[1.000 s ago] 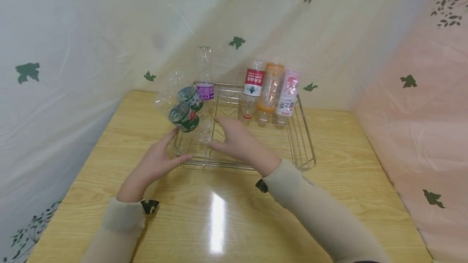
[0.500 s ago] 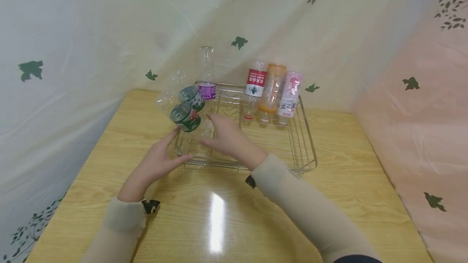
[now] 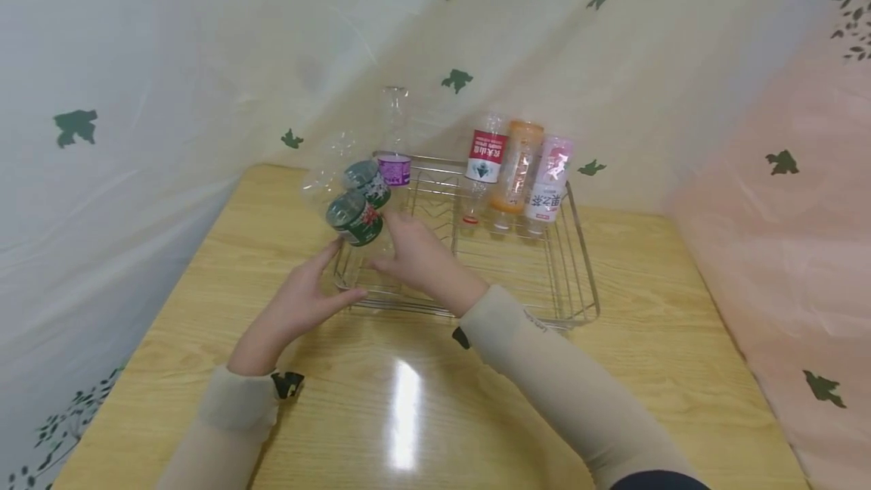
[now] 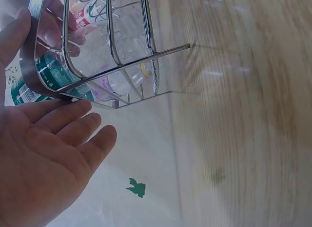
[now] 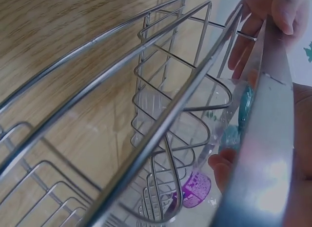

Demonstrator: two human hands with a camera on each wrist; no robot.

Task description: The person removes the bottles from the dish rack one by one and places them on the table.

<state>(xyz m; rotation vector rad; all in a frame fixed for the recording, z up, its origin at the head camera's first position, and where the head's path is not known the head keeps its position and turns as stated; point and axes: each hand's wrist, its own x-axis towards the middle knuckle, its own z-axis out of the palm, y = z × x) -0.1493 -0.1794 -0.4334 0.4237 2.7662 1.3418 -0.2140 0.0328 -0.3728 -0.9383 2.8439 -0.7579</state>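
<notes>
My right hand (image 3: 435, 267) holds the nearer green-labelled plastic bottle (image 3: 354, 218) at the left end of a wire rack (image 3: 582, 244). This clear bottle leans upside down; its lower part is partly hidden by the hand. Another green-labelled bottle (image 3: 367, 181) leans just behind it, with a purple-labelled bottle (image 3: 395, 170) farther back. My left hand (image 3: 299, 301) lies at the rack's front left corner, its thumb on the flat metal rim (image 4: 30, 66) and its fingers (image 4: 90, 120) extended beneath, in the left wrist view. In the right wrist view, right fingertips (image 5: 223, 164) show beside the flat rim.
At the rack's back right, red-labelled (image 3: 487, 156), orange (image 3: 516, 172) and pink-and-white (image 3: 548, 180) bottles lean neck down. The rack stands on a wooden table (image 3: 340, 414) whose far edge meets a leaf-patterned cloth (image 3: 238, 36).
My right hand has moved left, closer to the nearer green-labelled bottle. The left hand stays at the rack's corner, and the whole head view has shifted slightly.
</notes>
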